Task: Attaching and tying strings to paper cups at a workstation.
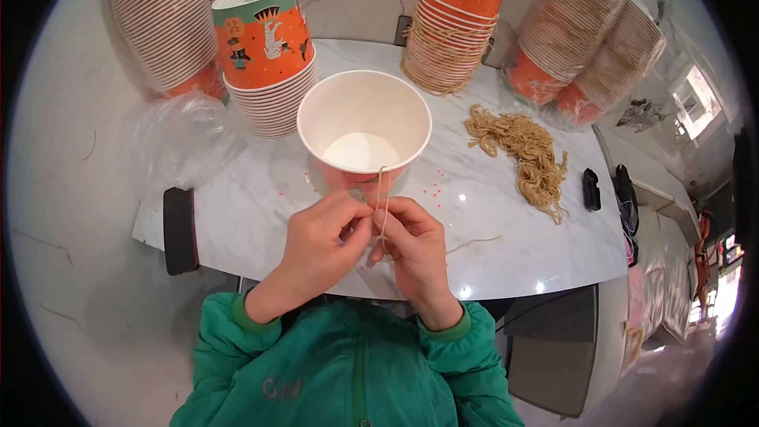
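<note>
Marble table (545,257) fills my view, one bucket stack (277,99) toward the far left, another stack (451,32) toward the far right with string around it, and a tangle of tan string (534,158) on the right. From my remote seat I see a thin strand (386,217) held just on the near side of the single open bucket (364,99), mid-table. I take the step in hand to be fine fingertip work on that strand, perhaps shaping or knotting its loop (383,170); the next move, as I judge it, calls for both pinches to be firm and the slack to be drawn evenly. The left hand (326,228) slants in from the near left, wrist angled up and right, thumb and forefinger seemingly nipping the strand. The right hand (415,243) leans in from the near right, thumb up over curled fingers, pinching the strand's lower part. The narrow loop rises above the fingertips, its top in front of the bucket's near rim; whether it touches, I cannot tell.
</note>
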Demonstrator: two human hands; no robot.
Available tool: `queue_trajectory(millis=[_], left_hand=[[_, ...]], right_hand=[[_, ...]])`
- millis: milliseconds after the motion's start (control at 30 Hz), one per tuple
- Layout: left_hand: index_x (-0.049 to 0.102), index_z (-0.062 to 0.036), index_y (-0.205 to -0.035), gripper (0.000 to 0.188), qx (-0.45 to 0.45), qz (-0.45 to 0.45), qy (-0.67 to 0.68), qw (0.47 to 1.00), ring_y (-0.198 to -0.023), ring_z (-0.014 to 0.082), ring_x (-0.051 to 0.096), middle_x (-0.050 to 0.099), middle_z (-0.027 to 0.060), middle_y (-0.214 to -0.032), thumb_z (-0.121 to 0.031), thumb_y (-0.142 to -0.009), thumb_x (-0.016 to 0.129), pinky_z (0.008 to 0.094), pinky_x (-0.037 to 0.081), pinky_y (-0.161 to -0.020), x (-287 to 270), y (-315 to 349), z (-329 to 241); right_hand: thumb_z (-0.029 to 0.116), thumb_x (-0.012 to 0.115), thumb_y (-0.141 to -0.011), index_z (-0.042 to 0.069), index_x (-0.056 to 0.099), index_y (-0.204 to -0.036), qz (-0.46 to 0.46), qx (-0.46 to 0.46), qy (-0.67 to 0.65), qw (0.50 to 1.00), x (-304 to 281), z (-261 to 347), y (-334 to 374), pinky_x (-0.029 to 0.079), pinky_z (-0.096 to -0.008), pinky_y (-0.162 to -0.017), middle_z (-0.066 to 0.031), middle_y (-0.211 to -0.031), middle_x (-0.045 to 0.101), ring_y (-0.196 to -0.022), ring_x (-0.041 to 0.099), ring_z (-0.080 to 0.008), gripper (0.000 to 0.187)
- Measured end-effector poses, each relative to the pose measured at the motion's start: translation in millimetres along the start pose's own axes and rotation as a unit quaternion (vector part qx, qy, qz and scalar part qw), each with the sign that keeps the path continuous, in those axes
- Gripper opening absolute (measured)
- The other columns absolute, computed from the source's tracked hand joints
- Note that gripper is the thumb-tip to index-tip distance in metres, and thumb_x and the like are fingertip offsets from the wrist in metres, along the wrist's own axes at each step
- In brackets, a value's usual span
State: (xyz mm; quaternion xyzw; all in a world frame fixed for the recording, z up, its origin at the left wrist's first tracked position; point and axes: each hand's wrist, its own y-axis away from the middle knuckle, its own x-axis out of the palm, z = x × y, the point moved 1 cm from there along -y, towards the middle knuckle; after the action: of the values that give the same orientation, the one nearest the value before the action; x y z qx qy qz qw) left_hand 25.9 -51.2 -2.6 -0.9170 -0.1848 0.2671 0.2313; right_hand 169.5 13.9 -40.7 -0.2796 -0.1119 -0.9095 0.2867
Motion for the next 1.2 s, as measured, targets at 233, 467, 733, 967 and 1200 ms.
queue_trajectory(millis=[233,467,733,967,1200], left_hand=[[0.071,0.0006,-0.105,0.012,-0.084,-0.026,0.079,0.993,-0.07,0.0058,0.058,0.071,0.0008,-0.092,0.0,-0.094,0.067,0.023,0.046,-0.062,1.2,-3.3,6.1],[0.071,0.0009,-0.107,0.016,-0.184,-0.008,0.233,0.955,-0.078,0.004,0.058,0.066,-0.0006,-0.094,-0.007,-0.093,0.074,0.0216,0.046,-0.064,12.6,-17.7,8.1],[0.07,-0.0005,-0.099,0.008,-0.201,0.036,0.312,0.928,-0.081,0.0043,0.059,0.067,-0.0026,-0.089,-0.003,-0.093,0.073,0.0211,0.048,-0.072,6.1,-27.6,23.1],[0.066,-0.0022,-0.1,0.011,-0.204,0.036,0.293,0.933,-0.079,0.0038,0.059,0.065,-0.003,-0.094,0.0,-0.092,0.074,0.0201,0.049,-0.071,12.0,-7.5,21.2],[0.065,-0.0036,-0.097,0.008,-0.301,-0.001,0.479,0.825,-0.072,0.0058,0.062,0.068,0.0011,-0.09,-0.005,-0.095,0.072,0.022,0.051,-0.065,8.1,-6.6,15.9]], right_hand=[[0.008,0.067,-0.101,0.001,0.069,-0.11,-0.042,-0.08,0.095,0.991,0.5,-2.7,1.6,0.056,-0.0238,-0.063,-0.0023,-0.105,0.069,-0.082,0.064,-0.008,0.012],[0.009,0.065,-0.102,0.0,0.064,-0.112,-0.017,-0.09,0.211,0.973,11.5,-3.8,5.3,0.053,-0.022,-0.062,-0.002,-0.097,0.07,-0.077,0.062,-0.0053,0.014],[0.004,0.067,-0.097,0.0,0.064,-0.105,-0.059,-0.171,0.324,0.928,3.9,1.6,-2.3,0.051,-0.0237,-0.058,-0.0047,-0.092,0.07,-0.074,0.063,-0.0072,0.01],[0.002,0.07,-0.091,0.003,0.066,-0.102,-0.075,-0.321,0.511,0.794,8.3,6.7,-0.4,0.051,-0.0281,-0.055,-0.0078,-0.087,0.063,-0.07,0.066,-0.0154,0.012],[0.002,0.071,-0.095,0.002,0.065,-0.104,-0.14,-0.255,0.394,0.872,-3.9,14.3,11.9,0.051,-0.0246,-0.059,-0.0034,-0.095,0.069,-0.076,0.067,-0.0107,0.011]])
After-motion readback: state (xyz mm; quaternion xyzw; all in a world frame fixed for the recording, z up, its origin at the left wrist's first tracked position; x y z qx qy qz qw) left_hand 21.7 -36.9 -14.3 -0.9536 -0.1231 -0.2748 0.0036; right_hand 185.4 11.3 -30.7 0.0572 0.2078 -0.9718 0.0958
